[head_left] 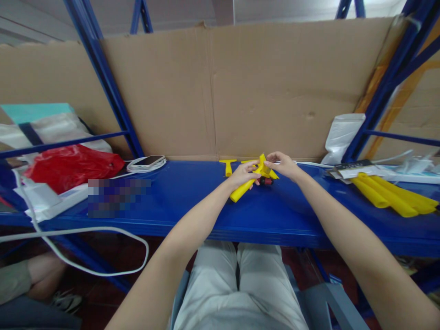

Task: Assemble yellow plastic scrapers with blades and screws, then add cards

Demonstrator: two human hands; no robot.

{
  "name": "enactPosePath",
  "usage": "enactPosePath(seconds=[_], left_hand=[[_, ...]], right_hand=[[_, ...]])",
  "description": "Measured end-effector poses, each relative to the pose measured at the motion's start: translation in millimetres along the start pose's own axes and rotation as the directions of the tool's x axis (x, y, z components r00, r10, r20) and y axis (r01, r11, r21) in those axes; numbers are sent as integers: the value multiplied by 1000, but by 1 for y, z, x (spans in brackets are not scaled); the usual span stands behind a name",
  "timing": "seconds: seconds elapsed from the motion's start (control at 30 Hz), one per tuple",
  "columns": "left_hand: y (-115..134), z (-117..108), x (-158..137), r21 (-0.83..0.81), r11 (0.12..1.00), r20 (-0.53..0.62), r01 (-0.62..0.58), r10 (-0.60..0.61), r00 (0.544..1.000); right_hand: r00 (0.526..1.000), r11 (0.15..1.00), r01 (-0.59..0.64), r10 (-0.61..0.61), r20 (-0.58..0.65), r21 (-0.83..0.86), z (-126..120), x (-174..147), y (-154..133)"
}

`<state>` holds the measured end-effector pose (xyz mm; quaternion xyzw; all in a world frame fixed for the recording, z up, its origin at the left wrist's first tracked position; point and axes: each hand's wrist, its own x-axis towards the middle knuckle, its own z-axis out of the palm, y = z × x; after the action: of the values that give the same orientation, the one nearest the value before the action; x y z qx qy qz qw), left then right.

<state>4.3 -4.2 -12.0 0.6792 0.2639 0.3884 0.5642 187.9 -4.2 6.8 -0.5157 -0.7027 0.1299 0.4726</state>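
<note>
My left hand [244, 174] is closed round a yellow T-shaped tool [241, 191] with a thick round handle, tilted with the handle end toward me. At the tool's crosspiece, the fingers of my right hand [280, 164] are pinched against the yellow edge. Under and beside the hands lies a small dark red and black object [266, 181], partly hidden. A second yellow T-shaped piece [228, 168] rests on the blue tabletop [192, 197], left of my hands. Another yellow part is mostly covered by my left hand.
Several yellow tubes [388, 195] lie at the right by a white power strip [417, 176]. At the left are a red plastic bag [74, 167], a phone [150, 161] on a coiled white cable, and a white cable loop [103, 274] hanging over the front edge. Cardboard [275, 91] walls the back.
</note>
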Motion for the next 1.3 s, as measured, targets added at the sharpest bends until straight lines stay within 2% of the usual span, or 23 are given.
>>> enactPosePath(seconds=[0.13, 0.23, 0.37, 0.5, 0.57, 0.63, 0.73, 0.8, 1.0, 1.13, 1.23, 1.3], left_hand=[[0, 0, 0, 16, 1000, 4, 24, -24, 1000], [2, 2, -1, 6, 1000, -13, 16, -16, 1000], [4, 7, -2, 9, 1000, -85, 26, -25, 996], [4, 10, -1, 35, 998, -183, 52, -45, 982], [4, 9, 0, 36, 997, -231, 66, -56, 971], [5, 8, 2, 32, 996, -283, 85, -72, 956], [5, 6, 4, 34, 994, -363, 108, -88, 928], [5, 4, 4, 36, 992, -400, 120, -96, 912], [3, 2, 3, 29, 991, -420, 132, -108, 901], [3, 2, 4, 16, 992, -443, 126, -106, 890], [3, 1, 6, -4, 993, -469, 117, -105, 877], [4, -1, 7, -21, 994, -480, 108, -105, 871]], right_hand=[[996, 997, -73, 74, 54, -23, -3, -2, 1], [994, 997, -71, 74, 74, -43, -1, -2, 4], [997, 985, 47, -35, 74, -163, 5, 2, 11], [978, 911, 206, -200, 53, -358, 9, 4, 14], [974, 894, 225, -203, 96, -388, 10, 2, 13], [967, 896, 226, -158, 202, -382, 11, 0, 11], [920, 900, 235, -84, 383, -367, 12, -4, 7], [897, 898, 237, -55, 438, -372, 12, -5, 5], [867, 906, 225, -17, 499, -360, 9, -10, -1], [839, 946, 147, 36, 543, -290, 5, -12, -7], [850, 985, 73, 21, 527, -156, -2, -10, -11], [900, 995, 53, -11, 436, -85, -7, -8, -12]])
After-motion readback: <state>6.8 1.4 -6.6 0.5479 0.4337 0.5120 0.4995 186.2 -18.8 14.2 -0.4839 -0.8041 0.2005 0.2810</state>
